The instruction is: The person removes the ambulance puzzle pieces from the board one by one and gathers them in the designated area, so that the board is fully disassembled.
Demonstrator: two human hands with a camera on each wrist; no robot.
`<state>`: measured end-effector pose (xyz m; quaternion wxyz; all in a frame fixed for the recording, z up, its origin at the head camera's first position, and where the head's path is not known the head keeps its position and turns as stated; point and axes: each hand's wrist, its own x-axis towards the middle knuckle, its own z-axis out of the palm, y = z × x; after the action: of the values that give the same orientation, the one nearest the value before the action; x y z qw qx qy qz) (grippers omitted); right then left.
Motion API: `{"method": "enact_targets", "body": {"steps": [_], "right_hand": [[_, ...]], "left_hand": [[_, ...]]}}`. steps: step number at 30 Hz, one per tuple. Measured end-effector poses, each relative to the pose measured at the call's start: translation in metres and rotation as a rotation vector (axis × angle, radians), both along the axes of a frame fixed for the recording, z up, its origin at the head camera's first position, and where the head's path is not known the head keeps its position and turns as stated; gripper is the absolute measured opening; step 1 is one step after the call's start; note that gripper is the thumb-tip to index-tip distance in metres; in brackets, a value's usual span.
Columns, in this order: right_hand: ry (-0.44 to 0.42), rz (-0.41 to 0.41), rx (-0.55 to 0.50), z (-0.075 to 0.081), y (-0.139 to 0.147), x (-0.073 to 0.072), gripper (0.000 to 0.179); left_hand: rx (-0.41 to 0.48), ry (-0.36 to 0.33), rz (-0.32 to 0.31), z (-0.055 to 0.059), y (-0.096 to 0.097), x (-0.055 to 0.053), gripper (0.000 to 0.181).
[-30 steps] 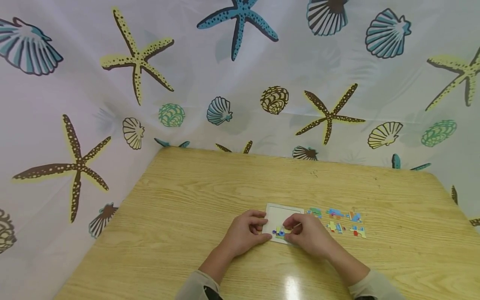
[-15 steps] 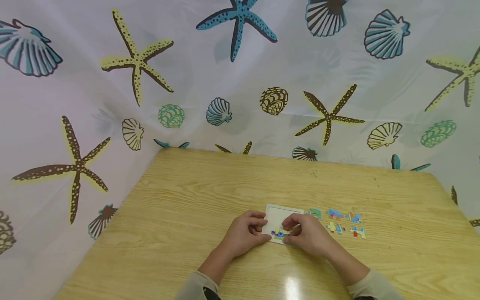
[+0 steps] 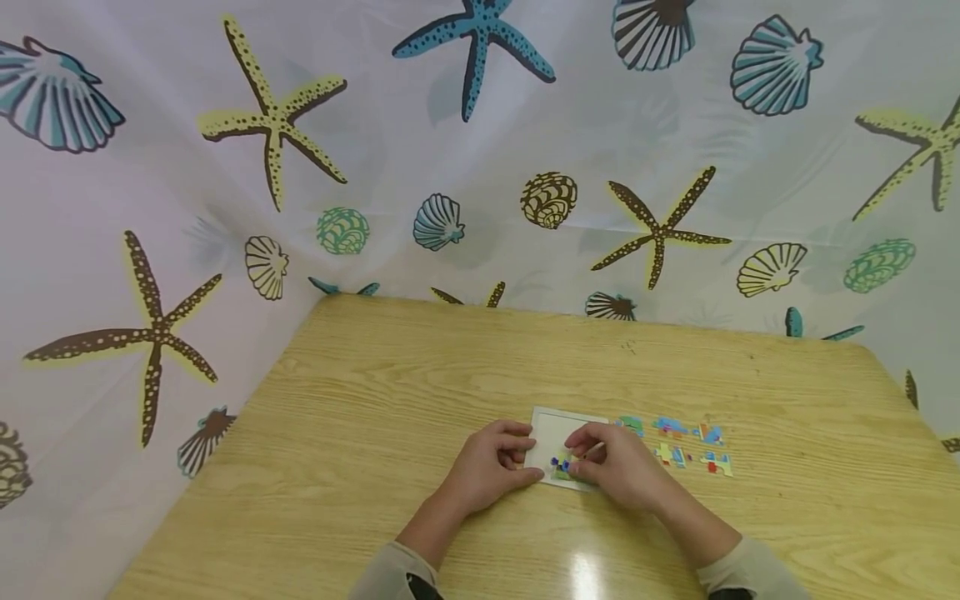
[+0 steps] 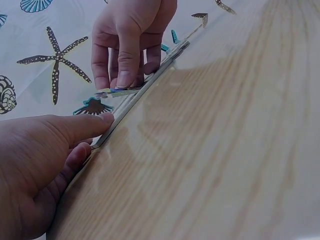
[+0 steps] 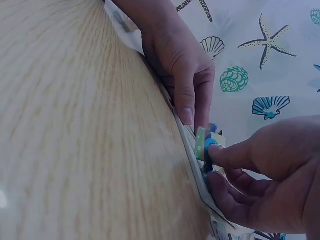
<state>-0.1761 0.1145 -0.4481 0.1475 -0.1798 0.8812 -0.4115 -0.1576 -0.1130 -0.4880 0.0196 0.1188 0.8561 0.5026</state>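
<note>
A white puzzle tray (image 3: 550,427) lies flat on the table. At its left side, my left hand (image 3: 491,462) holds the edge, thumb at the near corner and fingers along the side. My right hand (image 3: 618,467) pinches a small jigsaw piece (image 3: 561,467) between thumb and fingers over the near part of the tray. In the right wrist view this jigsaw piece (image 5: 201,144) is tilted up and shows green, blue and pale yellow. From the left wrist, the jigsaw piece (image 4: 120,92) appears just above the tray's rim, partly hidden by fingertips.
Several loose jigsaw pieces (image 3: 670,427) lie in two rows on the table right of the tray, including a yellow and red one (image 3: 717,464). Behind and to the left of the wooden table (image 3: 420,358) hangs a white curtain (image 3: 495,150) with starfish and shells.
The jigsaw piece in my right hand has turned and tilted, and its coloured face shows differently over the tray. My left hand and the tray stay in place.
</note>
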Motion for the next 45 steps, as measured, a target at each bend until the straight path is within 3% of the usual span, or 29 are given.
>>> {"method": "enact_targets", "body": {"steps": [4, 7, 11, 15, 28, 36, 45], "right_hand": [[-0.046, 0.039, -0.055, 0.0, 0.004, -0.004, 0.016], [-0.12, 0.059, -0.152, -0.002, 0.008, -0.009, 0.02], [-0.229, 0.054, -0.282, -0.007, 0.014, -0.014, 0.027], [-0.266, 0.046, -0.346, -0.009, 0.019, -0.015, 0.033], [-0.228, -0.041, -0.328, -0.003, 0.054, -0.004, 0.039], [-0.182, -0.091, -0.246, -0.004, 0.079, 0.004, 0.042], [-0.195, -0.146, -0.269, -0.006, 0.109, 0.01, 0.043]], "left_hand": [[-0.006, 0.002, 0.004, 0.0, 0.0, 0.0, 0.042], [0.0, 0.013, 0.004, 0.001, 0.0, 0.0, 0.041], [0.007, 0.021, 0.004, 0.002, 0.001, 0.001, 0.041], [-0.001, 0.017, 0.005, 0.002, 0.001, 0.002, 0.04], [0.002, -0.005, 0.011, 0.0, 0.0, 0.002, 0.041], [-0.001, -0.007, 0.011, -0.001, 0.002, 0.002, 0.042], [0.002, -0.009, 0.011, 0.0, 0.001, 0.002, 0.042]]}}
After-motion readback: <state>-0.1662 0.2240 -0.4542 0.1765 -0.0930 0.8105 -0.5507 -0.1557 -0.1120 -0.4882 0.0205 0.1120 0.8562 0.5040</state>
